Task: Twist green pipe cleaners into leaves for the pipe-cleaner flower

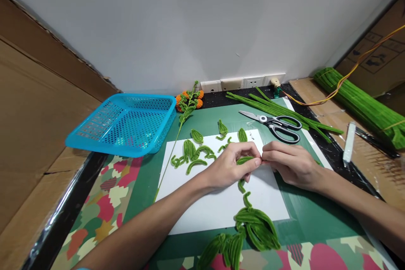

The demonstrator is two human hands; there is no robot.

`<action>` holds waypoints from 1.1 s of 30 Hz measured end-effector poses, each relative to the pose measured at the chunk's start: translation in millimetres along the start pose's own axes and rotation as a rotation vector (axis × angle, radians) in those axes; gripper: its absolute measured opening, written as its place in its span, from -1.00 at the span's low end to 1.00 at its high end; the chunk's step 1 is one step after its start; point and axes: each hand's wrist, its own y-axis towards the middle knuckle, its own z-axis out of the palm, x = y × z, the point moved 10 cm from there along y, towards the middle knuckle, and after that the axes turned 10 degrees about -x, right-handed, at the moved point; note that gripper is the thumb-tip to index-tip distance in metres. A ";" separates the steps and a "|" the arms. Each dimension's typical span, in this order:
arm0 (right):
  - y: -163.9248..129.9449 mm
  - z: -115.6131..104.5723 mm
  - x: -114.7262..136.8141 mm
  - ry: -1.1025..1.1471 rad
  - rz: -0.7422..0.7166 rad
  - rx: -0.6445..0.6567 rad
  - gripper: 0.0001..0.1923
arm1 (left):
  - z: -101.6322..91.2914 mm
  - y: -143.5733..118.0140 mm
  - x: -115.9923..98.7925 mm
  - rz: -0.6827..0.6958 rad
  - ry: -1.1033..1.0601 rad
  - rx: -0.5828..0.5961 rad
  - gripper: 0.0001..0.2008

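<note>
Far out to the left of the left hand, a blue perforated basket [126, 122] sits half off the table edge over brown cardboard, well apart from the work.

Beyond and slightly left of the left hand lies a long thin stem [177, 135], its top carrying orange-and-green pompom flowers [190, 99] near the wall sockets. Just left of the left hand, a scatter of finished green leaf loops [194, 154] rests on the white sheet [205, 206]. They look kept within easy reach, and the pale sheet makes the green show up.

Left hand [229, 168]: fingers curled, thumb and forefinger pressed together on one end of a green pipe-cleaner piece [245, 160]. Right hand [291, 164]: likewise curled, fingertips pinching the other end; the two hands meet tip to tip. The piece is held between them just above the sheet, apparently so that both ends can be worked at once.

Below the hands, towards the person, two short curled green bits [243, 192] lie on the sheet, and nearer still a heap of larger green leaves [256, 223].

Beyond the right hand lie scissors [275, 124], blades closed, across straight green pipe cleaners [284, 112]. Far right: a white tube-like item [349, 148], then a thick bundle of green pipe cleaners [360, 103] with a yellow cable [348, 76] running over it.
</note>
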 end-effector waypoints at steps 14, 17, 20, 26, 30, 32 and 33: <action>11.4 11.2 -18.6 0.305 0.428 -0.042 -0.67 | -5.8 -5.5 6.0 0.004 -0.021 -0.111 -0.69; 13.8 15.8 -18.9 0.381 0.497 -0.043 -0.61 | -5.9 -9.8 9.7 -0.003 0.074 -0.107 -0.74; 11.1 20.2 -24.2 0.457 0.582 -0.054 -0.56 | -9.0 -12.4 5.4 0.047 0.234 -0.151 -0.77; -3.7 36.0 -37.5 0.683 0.804 -0.047 -0.52 | -12.1 -15.2 3.4 0.056 0.350 -0.274 -0.76; -6.6 37.1 -41.9 0.693 0.849 -0.077 -0.49 | -10.0 -15.6 -4.7 0.150 0.479 -0.303 -0.79; -8.4 38.2 -44.3 0.701 0.876 -0.084 -0.48 | -6.8 -17.1 -15.2 0.272 0.599 -0.316 -0.82; -9.3 39.0 -45.3 0.699 0.887 -0.078 -0.47 | -4.5 -18.2 -19.6 0.327 0.648 -0.318 -0.82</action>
